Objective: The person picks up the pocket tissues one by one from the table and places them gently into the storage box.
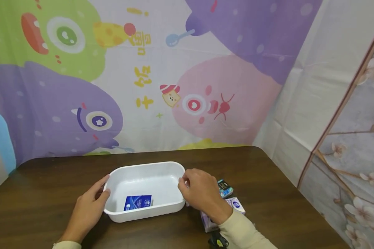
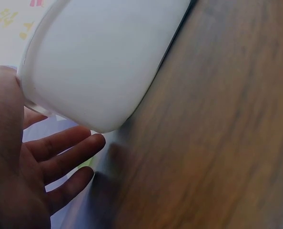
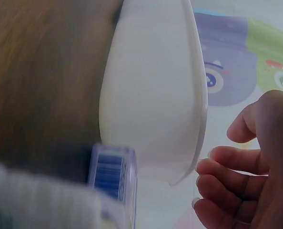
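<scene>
A white plastic basin [image 1: 156, 186] stands on the table, with a small dark-blue box [image 1: 137, 202] lying inside it. At the basin's left end is my left hand [image 1: 88, 207], its thumb and forefinger at the rim. In the left wrist view the other fingers [image 2: 67, 162] spread out below the basin's corner. My right hand [image 1: 202, 188] hovers by the right end of the rim. Its fingers [image 3: 232, 191] hang loosely bent in the right wrist view, with nothing between them and the thumb.
Right of the basin, partly hidden by my right forearm, lie a purple-and-white box [image 1: 236, 204] and a teal-and-black box [image 1: 225, 188]. A black device [image 1: 218, 240] sits at my right sleeve. A cartoon-printed cloth [image 1: 156, 131] hangs behind the brown table [image 1: 268, 221].
</scene>
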A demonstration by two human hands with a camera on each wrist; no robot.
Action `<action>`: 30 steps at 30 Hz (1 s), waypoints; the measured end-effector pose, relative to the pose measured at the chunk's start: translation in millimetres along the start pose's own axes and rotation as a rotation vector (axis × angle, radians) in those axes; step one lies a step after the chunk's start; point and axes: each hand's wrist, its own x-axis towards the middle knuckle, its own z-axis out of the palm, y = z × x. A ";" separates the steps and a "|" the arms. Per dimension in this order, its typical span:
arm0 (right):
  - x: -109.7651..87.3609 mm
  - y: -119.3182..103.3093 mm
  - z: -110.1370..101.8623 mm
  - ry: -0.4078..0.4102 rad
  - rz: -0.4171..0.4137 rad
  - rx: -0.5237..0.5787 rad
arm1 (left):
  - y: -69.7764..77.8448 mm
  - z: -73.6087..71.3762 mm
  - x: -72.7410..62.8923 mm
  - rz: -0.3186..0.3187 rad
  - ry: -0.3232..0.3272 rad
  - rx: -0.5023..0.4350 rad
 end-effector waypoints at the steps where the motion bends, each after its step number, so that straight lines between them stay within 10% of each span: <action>1: -0.4 1.9 -0.9 -0.007 0.008 0.000 | 0.0 0.2 -0.8 0.002 0.003 -0.001; 30: 1.6 46.2 -11.4 -0.231 0.246 -0.036 | 0.6 0.5 -4.0 0.021 0.023 -0.006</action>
